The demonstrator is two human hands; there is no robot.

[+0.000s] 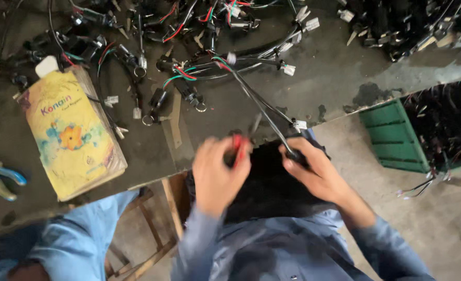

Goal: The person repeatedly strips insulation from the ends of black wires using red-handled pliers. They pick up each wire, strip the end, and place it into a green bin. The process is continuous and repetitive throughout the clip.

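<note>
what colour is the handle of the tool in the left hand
Red, on the red-handled tool gripped in the left hand; the head view shows it, slightly blurred.

A yellow rectangular pad [72,135], worn, with a blue-and-orange flower print on its cover, lies at nine o'clock; a small white tag [47,66] sits at its top corner.
</note>
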